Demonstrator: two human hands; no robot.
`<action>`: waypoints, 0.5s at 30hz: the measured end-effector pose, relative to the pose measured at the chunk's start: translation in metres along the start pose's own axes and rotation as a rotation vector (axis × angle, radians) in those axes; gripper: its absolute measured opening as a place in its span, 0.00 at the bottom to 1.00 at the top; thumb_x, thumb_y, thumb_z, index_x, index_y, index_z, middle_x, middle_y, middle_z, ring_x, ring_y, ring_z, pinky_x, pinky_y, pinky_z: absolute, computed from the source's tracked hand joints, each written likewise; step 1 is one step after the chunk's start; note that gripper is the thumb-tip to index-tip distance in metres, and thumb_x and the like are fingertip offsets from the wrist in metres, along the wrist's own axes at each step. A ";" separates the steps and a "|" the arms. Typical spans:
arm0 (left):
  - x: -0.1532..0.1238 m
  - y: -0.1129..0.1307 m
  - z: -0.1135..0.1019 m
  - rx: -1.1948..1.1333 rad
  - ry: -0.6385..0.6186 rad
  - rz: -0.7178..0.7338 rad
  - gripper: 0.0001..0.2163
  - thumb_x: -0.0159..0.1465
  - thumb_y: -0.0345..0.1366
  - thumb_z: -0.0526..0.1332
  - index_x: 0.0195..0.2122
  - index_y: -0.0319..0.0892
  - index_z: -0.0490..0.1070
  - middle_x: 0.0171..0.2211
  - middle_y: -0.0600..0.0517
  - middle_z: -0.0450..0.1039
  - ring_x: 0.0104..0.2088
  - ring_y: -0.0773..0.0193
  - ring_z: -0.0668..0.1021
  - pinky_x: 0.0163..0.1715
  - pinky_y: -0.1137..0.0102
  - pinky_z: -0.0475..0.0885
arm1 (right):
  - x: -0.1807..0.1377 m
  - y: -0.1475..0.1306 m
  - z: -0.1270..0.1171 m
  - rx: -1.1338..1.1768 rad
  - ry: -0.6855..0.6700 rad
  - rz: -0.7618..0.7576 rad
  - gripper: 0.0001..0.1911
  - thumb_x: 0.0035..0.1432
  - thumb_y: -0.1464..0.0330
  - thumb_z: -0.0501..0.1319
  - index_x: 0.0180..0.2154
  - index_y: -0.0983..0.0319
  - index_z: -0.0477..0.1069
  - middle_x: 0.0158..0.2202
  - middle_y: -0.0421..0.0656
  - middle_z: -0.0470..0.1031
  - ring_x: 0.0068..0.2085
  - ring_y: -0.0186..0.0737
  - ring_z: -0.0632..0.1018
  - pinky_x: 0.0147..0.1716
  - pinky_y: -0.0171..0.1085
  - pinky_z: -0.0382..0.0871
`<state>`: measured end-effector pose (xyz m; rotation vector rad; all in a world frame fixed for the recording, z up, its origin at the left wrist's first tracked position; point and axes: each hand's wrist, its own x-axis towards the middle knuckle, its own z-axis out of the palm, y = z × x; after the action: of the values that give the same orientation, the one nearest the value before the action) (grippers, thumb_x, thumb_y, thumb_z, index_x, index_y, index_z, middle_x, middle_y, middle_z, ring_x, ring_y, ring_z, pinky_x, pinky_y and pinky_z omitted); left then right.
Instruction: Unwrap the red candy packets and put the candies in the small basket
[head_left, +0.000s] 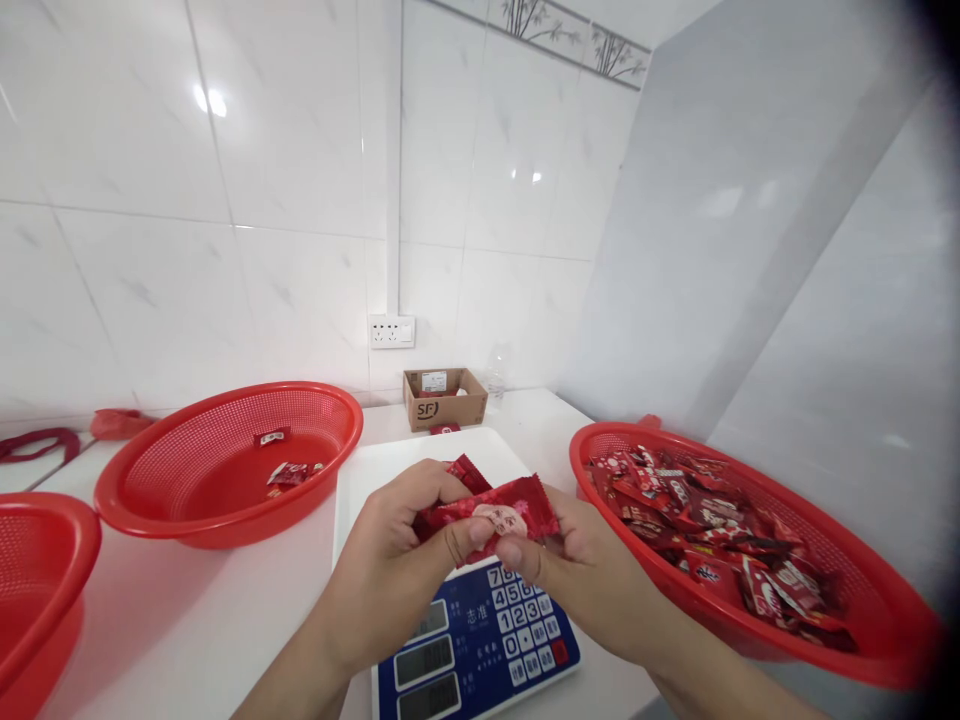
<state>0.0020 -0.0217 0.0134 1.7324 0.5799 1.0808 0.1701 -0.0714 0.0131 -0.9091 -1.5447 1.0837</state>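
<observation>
Both my hands meet over a white electronic scale [390, 470] with a blue keypad [517, 630]. My left hand [390, 570] and my right hand [581, 570] pinch red sweet packets [502, 510] between thumbs and fingers; one flat packet faces up and at least one more lies behind it. On the right stands a red mesh basket [862, 600] filled with several red sweet packets [712, 540]. A second red basket [217, 500] on the left holds a few packets [289, 472].
A third red basket [37, 590] shows at the left edge. A small open cardboard box [444, 400] stands against the tiled wall below a white socket [391, 331]. A red bag [116, 422] and red cord [37, 442] lie at the far left of the white counter.
</observation>
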 end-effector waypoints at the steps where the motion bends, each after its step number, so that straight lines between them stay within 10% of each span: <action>1: 0.000 0.000 0.001 0.015 0.006 0.026 0.10 0.62 0.40 0.64 0.25 0.42 0.69 0.27 0.54 0.68 0.28 0.66 0.70 0.28 0.71 0.64 | 0.000 0.000 0.001 -0.026 0.011 -0.022 0.08 0.61 0.59 0.63 0.38 0.54 0.75 0.31 0.37 0.75 0.37 0.39 0.76 0.34 0.34 0.66; 9: -0.005 -0.005 0.006 0.078 0.051 0.066 0.11 0.63 0.38 0.62 0.24 0.41 0.69 0.25 0.54 0.67 0.27 0.65 0.68 0.26 0.70 0.62 | -0.001 0.005 -0.002 -0.412 0.154 -0.189 0.08 0.63 0.65 0.61 0.31 0.60 0.73 0.27 0.38 0.73 0.29 0.36 0.72 0.29 0.33 0.64; 15: -0.001 -0.004 0.003 -0.025 -0.007 -0.048 0.12 0.61 0.43 0.63 0.26 0.41 0.68 0.24 0.55 0.66 0.26 0.66 0.68 0.26 0.71 0.62 | -0.002 0.004 0.001 -0.253 0.131 -0.169 0.10 0.62 0.60 0.61 0.34 0.59 0.74 0.28 0.38 0.72 0.31 0.37 0.73 0.31 0.32 0.66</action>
<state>0.0048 -0.0224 0.0095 1.6917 0.5983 1.0433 0.1701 -0.0718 0.0084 -0.9788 -1.6394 0.7055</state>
